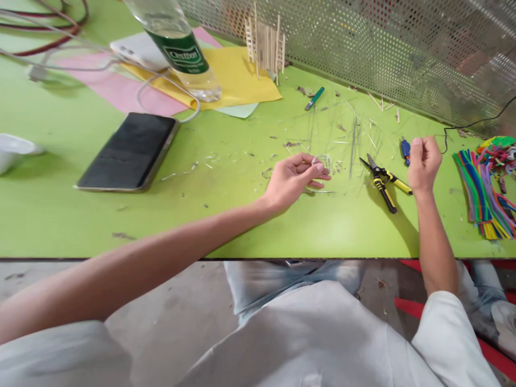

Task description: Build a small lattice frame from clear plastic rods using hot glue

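The table [226, 226] had a smooth, slightly glossy green surface. The partition [363, 70] looked like perforated metal. The bottle [185, 59] was clear plastic, the phone [131, 150] had a dark glossy face, the yellow sheet [237, 78] looked like matt paper, and the small upright model [266, 48] appeared wooden.

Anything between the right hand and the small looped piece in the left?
Yes, on the table: yellow-and-black snips between right hand and left hand, plus thin strands nearer the looped piece. The right hand looks raised, so it may clear them; one view can't settle height.
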`<state>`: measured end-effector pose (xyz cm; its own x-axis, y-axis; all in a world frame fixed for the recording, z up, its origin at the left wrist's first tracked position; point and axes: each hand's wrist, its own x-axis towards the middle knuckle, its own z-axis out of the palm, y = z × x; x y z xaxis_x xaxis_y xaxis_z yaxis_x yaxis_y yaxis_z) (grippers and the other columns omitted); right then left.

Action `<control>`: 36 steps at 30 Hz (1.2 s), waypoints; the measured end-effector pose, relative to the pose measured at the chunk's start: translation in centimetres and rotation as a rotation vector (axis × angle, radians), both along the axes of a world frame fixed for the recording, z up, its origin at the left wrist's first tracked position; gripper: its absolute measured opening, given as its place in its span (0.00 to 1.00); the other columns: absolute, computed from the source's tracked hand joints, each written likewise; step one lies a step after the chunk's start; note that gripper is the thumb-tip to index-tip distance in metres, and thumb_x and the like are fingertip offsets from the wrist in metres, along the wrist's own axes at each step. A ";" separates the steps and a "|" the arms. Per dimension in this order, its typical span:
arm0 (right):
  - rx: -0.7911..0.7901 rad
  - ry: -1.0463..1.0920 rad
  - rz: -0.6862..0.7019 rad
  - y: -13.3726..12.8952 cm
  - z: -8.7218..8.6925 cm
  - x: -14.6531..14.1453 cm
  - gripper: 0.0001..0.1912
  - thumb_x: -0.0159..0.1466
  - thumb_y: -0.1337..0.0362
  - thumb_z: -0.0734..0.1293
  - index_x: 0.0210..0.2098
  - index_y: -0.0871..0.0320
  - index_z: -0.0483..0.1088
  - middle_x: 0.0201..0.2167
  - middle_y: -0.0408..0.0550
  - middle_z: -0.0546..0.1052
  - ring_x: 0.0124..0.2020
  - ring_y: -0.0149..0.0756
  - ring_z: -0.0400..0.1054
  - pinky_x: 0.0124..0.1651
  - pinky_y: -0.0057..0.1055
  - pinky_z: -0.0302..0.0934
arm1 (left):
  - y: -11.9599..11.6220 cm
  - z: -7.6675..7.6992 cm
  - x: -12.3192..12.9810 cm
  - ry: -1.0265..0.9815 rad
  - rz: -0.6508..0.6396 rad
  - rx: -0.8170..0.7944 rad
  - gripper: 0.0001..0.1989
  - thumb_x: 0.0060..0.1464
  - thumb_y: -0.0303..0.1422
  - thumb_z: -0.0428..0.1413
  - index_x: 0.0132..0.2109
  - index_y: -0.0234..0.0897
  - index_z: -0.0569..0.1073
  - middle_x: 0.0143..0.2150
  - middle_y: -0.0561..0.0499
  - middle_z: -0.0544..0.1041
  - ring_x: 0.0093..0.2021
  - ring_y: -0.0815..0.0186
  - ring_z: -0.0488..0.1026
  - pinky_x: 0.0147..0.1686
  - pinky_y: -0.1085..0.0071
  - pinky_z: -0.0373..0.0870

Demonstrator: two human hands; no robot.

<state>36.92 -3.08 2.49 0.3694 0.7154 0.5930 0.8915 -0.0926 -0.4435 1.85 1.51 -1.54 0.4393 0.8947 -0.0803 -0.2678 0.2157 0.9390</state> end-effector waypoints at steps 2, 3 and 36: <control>0.110 0.214 0.228 -0.6 0.2 -3.8 0.33 0.76 0.26 0.58 0.34 0.47 0.67 0.25 0.41 0.63 0.27 0.41 0.64 0.34 0.42 0.64 | 0.1 -0.2 0.1 -0.012 0.011 -0.017 0.24 0.53 0.45 0.79 0.43 0.36 0.77 0.40 0.45 0.90 0.43 0.59 0.91 0.39 0.70 0.88; 0.127 0.377 0.371 -1.1 0.4 -5.9 0.34 0.74 0.25 0.63 0.30 0.47 0.63 0.23 0.38 0.58 0.22 0.36 0.56 0.29 0.38 0.57 | 0.1 -0.3 0.1 -0.020 0.015 -0.034 0.25 0.53 0.46 0.79 0.43 0.35 0.77 0.41 0.44 0.90 0.43 0.59 0.91 0.41 0.69 0.89; 0.175 -0.325 0.631 -4.8 -0.7 -12.9 0.08 0.76 0.71 0.67 0.49 0.51 0.74 0.25 0.38 0.75 0.20 0.31 0.61 0.28 0.34 0.56 | -1.8 1.1 -0.4 -0.254 0.015 -0.268 0.30 0.46 0.39 0.85 0.43 0.39 0.73 0.42 0.52 0.90 0.52 0.58 0.91 0.58 0.59 0.89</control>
<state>23.97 -7.84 1.84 -0.2961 0.6184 0.7279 0.8405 0.5307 -0.1090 1.45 -0.26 -0.44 0.4622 0.8633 -0.2028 -0.4903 0.4393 0.7527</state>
